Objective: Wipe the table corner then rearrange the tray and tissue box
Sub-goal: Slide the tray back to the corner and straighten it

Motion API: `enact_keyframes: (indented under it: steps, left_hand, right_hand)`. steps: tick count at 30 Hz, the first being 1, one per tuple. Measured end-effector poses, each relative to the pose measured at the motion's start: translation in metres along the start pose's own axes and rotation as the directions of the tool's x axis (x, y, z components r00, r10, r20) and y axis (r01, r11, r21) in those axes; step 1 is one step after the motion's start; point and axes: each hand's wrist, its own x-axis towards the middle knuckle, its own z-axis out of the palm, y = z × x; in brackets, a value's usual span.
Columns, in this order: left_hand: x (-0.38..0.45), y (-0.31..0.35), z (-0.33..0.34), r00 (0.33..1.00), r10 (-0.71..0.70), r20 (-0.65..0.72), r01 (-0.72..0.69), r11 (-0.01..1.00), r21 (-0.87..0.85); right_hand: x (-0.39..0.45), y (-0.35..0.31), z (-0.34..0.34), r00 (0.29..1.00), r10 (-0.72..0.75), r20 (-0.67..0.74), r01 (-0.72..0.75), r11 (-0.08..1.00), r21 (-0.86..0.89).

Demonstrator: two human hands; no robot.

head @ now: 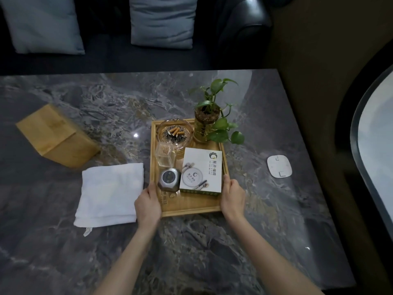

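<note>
A wooden tray (191,207) lies on the grey marble table (212,241), right of centre. My left hand (147,204) grips its near left edge and my right hand (232,198) grips its near right edge, thumbs over the rim. The tray carries a glass ashtray (175,133) with butts, a potted plant (207,124), a clear square cup (164,156), a silver gadget (169,177) and a white box (201,172). A wooden tissue box (56,136) stands at the left. A folded white cloth (111,193) lies flat left of the tray.
A white flat device (279,166) lies on the table right of the tray. The table's right edge runs close past it. A dark sofa with grey cushions (162,21) sits behind the far edge. A round pale surface (376,150) is at the far right.
</note>
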Motion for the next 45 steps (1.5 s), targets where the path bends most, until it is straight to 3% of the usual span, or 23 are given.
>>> enact_keyframes:
  steps: [10, 24, 35, 45]
  left_hand:
    - [-0.019, 0.035, 0.026, 0.994, 0.075, -0.074, -0.074, 0.997, 0.012]
    - [-0.064, 0.079, 0.109, 0.994, 0.104, -0.018, -0.105, 0.987, -0.118]
    - [-0.103, 0.093, 0.157, 0.990, 0.138, 0.029, -0.136, 0.989, -0.061]
    - [-0.112, 0.090, 0.178, 0.988, 0.144, 0.055, -0.144, 0.990, -0.005]
  right_hand:
    - [0.027, 0.008, -0.040, 0.995, -0.086, -0.040, 0.088, 0.994, 0.060]
    - [0.073, 0.049, -0.130, 0.974, -0.157, -0.161, 0.155, 0.988, -0.024]
    - [0.085, 0.102, -0.170, 0.969, -0.131, -0.212, 0.145, 0.988, 0.053]
    - [0.089, 0.126, -0.176, 0.989, -0.032, -0.147, 0.045, 0.995, 0.086]
